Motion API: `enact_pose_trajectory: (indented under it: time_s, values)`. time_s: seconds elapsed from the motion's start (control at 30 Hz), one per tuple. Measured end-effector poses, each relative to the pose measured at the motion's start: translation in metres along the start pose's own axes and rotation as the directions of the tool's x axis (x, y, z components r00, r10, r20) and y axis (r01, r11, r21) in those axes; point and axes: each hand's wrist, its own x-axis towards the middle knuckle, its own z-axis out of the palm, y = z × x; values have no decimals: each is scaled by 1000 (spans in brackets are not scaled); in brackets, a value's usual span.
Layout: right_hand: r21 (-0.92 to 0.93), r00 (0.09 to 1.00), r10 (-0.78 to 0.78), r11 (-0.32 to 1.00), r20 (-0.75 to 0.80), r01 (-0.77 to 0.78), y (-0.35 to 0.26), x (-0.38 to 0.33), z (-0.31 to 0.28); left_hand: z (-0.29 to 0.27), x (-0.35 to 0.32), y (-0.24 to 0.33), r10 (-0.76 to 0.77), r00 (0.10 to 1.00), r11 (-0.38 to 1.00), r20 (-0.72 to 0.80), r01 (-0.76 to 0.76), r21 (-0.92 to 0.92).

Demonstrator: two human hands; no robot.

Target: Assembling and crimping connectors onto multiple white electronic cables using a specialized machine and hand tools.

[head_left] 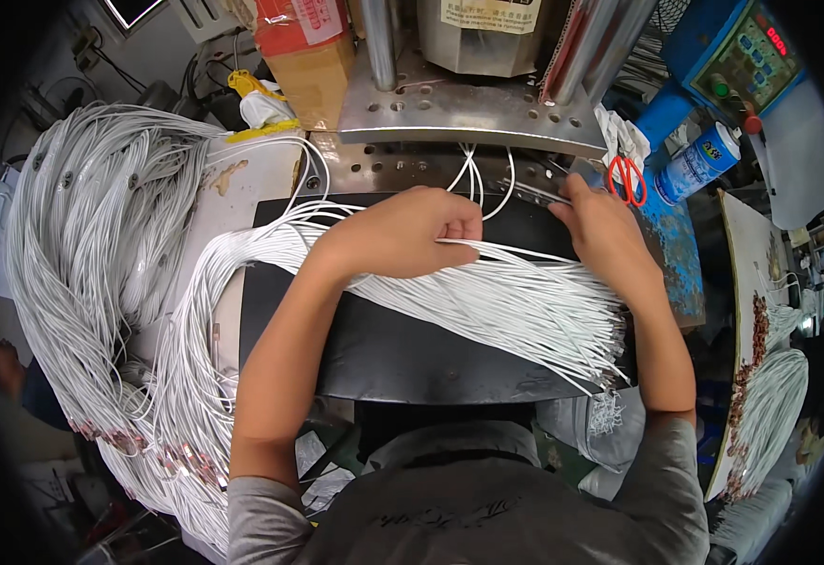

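A thick bundle of thin white cables (506, 297) lies across a black work surface (412, 367), its cut ends fanning out to the right. Over the bundle's upper edge my left hand (398, 231) is closed, thumb and fingers pinching a white cable. To the right, my right hand (610, 235) is closed around the end of a slim metal tool (536, 195), perhaps tweezers; its exact kind is too small to tell. Just beyond, a few white cables (473, 174) loop out from under the metal press plate (468, 127).
The press (384, 47) stands at the far side. Another large white cable heap (82, 226) hangs at left. Red-handled scissors (627, 181), a blue spray can (697, 165) and a blue control box (751, 52) are at far right. More cables (770, 405) lie on a right-hand board.
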Motion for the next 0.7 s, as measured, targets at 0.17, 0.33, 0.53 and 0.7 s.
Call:
enact_pose_trajectory:
  time_s: [0.17,0.33,0.53,0.7]
  values:
    - [181,999,39,983,-39,-31,13,-10,4,36,15,6,230,959,973,-167,-225,47]
    - [339,997,-2,941,82,-26,23,-8,-6,44,22,31,132,987,964,90,-106,-245]
    - [344,990,20,937,142,-68,35,-12,-7,44,19,37,385,846,684,370,8,-729]
    - [350,983,-8,935,185,-58,31,-10,-16,94,48,70,490,737,566,465,137,-813]
